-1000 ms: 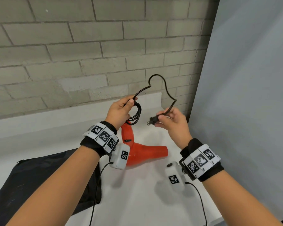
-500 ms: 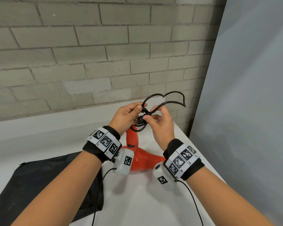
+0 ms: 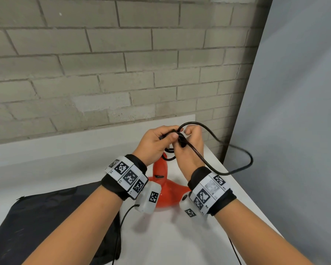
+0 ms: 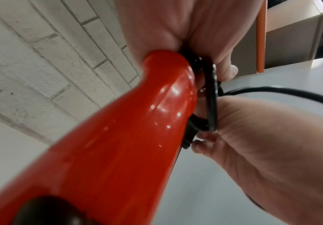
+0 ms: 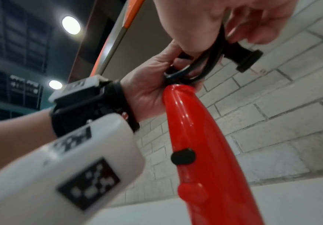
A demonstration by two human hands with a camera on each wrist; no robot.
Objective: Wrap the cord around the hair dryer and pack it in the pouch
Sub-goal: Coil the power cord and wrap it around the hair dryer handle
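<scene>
The red hair dryer stands on the white table with its handle upright. My left hand grips a bundle of black cord coils at the top of the handle. Touching it, my right hand pinches the cord just behind the plug. A loose loop of cord arcs out to the right, past the table edge. In the left wrist view the coils sit between both hands beside the handle. The black pouch lies flat at the lower left.
A grey brick wall runs close behind the table. A grey panel stands along the table's right edge. Thin black sensor cables hang from my wrists over the table.
My right hand has carried the plug end leftward to meet my left hand at the coils. The loose cord loop has dropped from above the hands to the right side.
</scene>
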